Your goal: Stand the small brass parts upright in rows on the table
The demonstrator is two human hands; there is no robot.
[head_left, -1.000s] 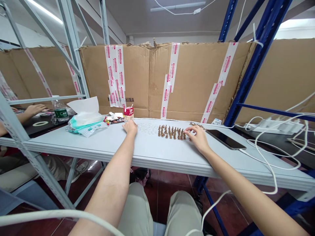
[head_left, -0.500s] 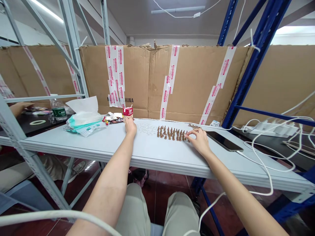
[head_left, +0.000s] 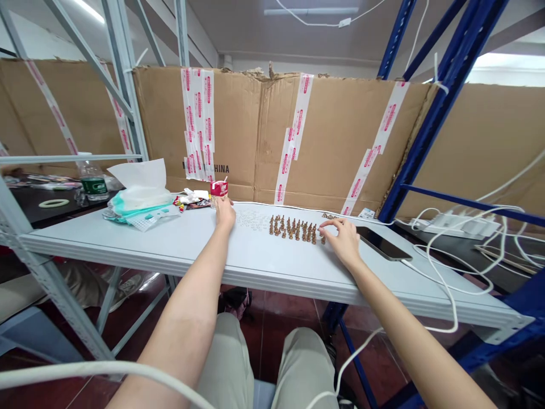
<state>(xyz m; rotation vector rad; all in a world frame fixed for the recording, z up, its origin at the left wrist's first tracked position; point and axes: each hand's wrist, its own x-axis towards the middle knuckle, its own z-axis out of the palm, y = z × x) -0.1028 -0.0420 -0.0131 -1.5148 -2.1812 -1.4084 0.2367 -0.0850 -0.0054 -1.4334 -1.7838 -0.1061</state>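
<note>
My left hand (head_left: 225, 215) lies toward the back of the table, at the front of a small red drink carton (head_left: 219, 188) with a straw. Its fingertips are mostly hidden, so whether it grips the carton does not show. Right of it, small clear pieces (head_left: 252, 220) are scattered. Several small brass-coloured pieces (head_left: 291, 228), like little figurines, stand upright in rows at the centre. My right hand (head_left: 342, 238) has thumb and forefinger pinched at the top of a single brass-coloured piece (head_left: 323, 240), just right of the rows. More such pieces (head_left: 331, 216) lie behind this hand.
A phone (head_left: 384, 244) with a white cable lies right of my right hand. White cables (head_left: 447, 278) loop near a power strip (head_left: 455, 222). Tissues (head_left: 138, 184) and wrappers (head_left: 191, 199) are at left. Cardboard (head_left: 238, 125) walls the back; blue posts (head_left: 419, 145) rise at right.
My right hand has drawn slightly away from the rows, and a single brass-coloured piece now shows beneath its fingertips. My left hand stays by the carton. The view has shifted a little.
</note>
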